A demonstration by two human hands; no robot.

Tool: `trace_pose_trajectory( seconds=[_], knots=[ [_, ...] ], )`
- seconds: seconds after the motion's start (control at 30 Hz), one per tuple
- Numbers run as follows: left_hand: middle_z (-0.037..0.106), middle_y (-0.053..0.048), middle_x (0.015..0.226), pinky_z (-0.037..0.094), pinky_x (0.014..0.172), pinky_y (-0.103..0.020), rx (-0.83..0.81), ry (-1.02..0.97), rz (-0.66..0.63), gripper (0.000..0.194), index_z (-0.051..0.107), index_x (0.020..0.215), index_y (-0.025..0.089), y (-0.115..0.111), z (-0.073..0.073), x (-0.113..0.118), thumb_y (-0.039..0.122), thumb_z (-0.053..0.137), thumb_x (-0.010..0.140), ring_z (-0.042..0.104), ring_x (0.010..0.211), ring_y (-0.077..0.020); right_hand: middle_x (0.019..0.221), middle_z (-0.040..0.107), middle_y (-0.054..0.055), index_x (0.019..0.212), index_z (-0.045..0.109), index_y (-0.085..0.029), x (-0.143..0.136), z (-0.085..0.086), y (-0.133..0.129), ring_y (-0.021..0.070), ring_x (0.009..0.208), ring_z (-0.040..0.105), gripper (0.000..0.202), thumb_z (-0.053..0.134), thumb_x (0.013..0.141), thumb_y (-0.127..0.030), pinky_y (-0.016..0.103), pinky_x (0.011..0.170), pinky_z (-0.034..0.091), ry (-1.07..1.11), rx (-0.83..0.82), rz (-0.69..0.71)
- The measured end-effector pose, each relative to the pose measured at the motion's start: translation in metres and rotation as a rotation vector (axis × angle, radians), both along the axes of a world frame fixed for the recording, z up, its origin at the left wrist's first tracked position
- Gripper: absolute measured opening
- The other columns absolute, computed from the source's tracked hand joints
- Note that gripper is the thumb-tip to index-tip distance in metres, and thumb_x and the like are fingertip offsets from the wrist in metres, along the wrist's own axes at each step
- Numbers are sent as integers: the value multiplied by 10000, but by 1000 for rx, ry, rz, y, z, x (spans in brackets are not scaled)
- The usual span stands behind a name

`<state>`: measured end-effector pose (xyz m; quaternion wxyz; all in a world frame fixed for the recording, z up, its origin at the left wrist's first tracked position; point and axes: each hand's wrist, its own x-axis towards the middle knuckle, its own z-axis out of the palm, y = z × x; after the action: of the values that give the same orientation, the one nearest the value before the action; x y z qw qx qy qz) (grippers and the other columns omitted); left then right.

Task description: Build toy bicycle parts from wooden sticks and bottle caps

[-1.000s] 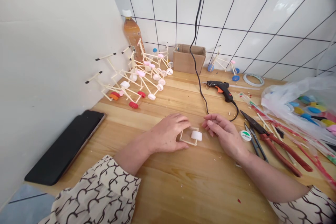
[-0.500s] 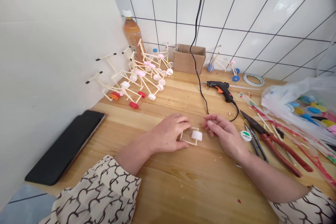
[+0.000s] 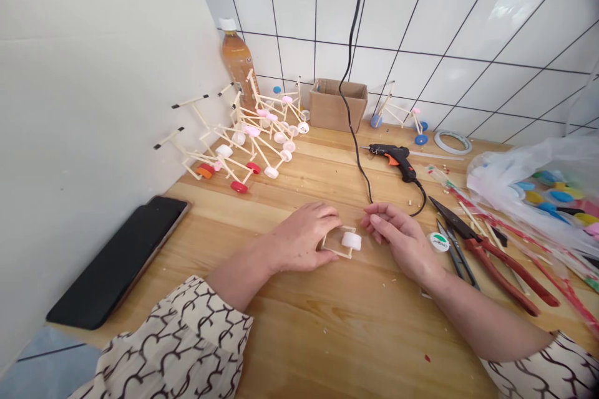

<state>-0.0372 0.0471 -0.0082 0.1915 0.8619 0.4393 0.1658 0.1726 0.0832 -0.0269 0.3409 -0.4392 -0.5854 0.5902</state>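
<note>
My left hand [image 3: 304, 237] rests on the wooden table, its thumb and fingers closed around the sides of a small wooden-stick frame [image 3: 337, 254]. A white bottle cap [image 3: 351, 240] sits at the frame's right end; the frame's left part is hidden under my hand. Just right of the cap, my right hand [image 3: 397, 240] is held with loosely curved fingers, the thumb near the index finger. Nothing shows between them, and it stays apart from the frame. A white cap with a green mark [image 3: 439, 242] lies beside my right wrist.
Several stick models with cap wheels [image 3: 253, 131] stand at the back left by a bottle [image 3: 238, 59]. A cardboard box [image 3: 337, 106], glue gun [image 3: 393, 159], tape roll [image 3: 452, 142], pliers [image 3: 496, 255], scissors [image 3: 458, 255], bag of caps [image 3: 543, 181] and phone [image 3: 116, 262] surround the hands.
</note>
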Motion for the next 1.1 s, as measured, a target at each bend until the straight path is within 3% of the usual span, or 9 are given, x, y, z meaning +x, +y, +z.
trace_pose_trajectory(
  seconds=[0.87,1.0,1.1],
  knots=[
    [569,-135,1121,425,917,-424,12,-21,-7,440,570,1053,132,6,-2,1,374,685,704,519,1043,-271,805,621,30,978,556,-185,1,-1,0,111,591,445,247,573,823,-376,271,569,372,8,20,15],
    [571,-141,1152,427,925,-428,56,-71,34,492,557,1096,146,2,-1,-2,425,676,709,519,1067,-272,804,624,32,971,556,-184,0,-1,0,114,586,450,250,577,816,-379,273,565,373,6,17,11],
    [602,-135,1100,450,891,-398,131,-140,108,418,567,1074,140,1,-1,-3,411,633,763,548,1024,-251,795,622,28,966,558,-183,0,0,0,113,593,453,245,577,818,-376,270,570,373,9,18,13]
  ],
)
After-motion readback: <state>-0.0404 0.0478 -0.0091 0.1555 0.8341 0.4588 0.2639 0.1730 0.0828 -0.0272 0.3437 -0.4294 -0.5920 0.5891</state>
